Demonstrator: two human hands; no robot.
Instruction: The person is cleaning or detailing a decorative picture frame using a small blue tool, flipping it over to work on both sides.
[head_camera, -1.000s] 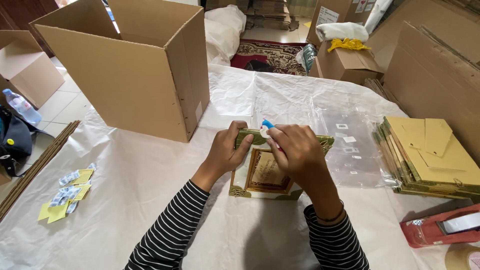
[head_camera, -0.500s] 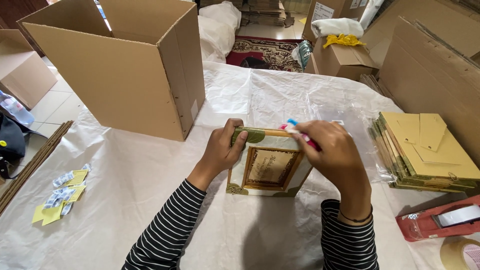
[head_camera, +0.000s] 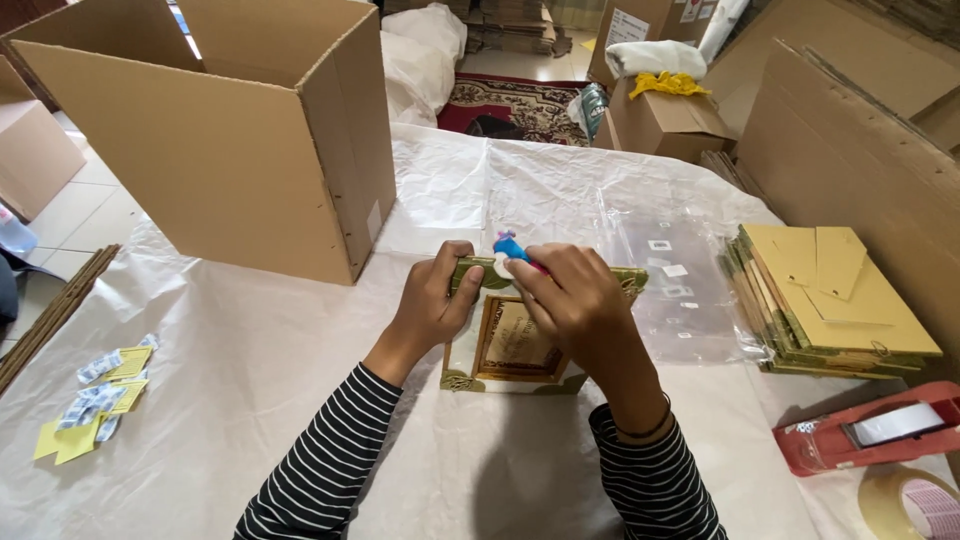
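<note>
Sleeves: my black-and-white striped cuffs sit nearest the camera, forearms angled inward so both hands meet over one spot.
Work surface: crinkled white paper sheet (head_camera: 250, 400) covers the table, giving the piece a soft, clean bed.
Frame: small gold-and-green ornate picture frame (head_camera: 515, 345) lies flat at the centre of the sheet, lower edge toward me, so its upper rail is easy to reach.
Left hand (head_camera: 435, 300): fingers closed over the frame's upper left rail, thumb on top; by my judgement this pins the frame so it cannot slide.
Right hand (head_camera: 570, 295): fingers pinched shut around a small blue-and-pink pen-like tool (head_camera: 512, 250), its blue tip poking out above the upper rail; what the tip does there is hidden by my fingers.
Left margin: yellow and blue-white paper tags (head_camera: 95, 395) lie scattered, well apart from the frame.
Right margin: red tape dispenser (head_camera: 870, 435) and a roll of tape (head_camera: 915, 505) at the table's near corner.
Right middle: clear plastic sleeves (head_camera: 675, 290) just beside the frame, then a stack of yellow-backed flat frames (head_camera: 835, 305).
Far left: large open brown cardboard box (head_camera: 235, 130) stands upright on the sheet.
Background: smaller cartons, a patterned red rug (head_camera: 505, 100).
</note>
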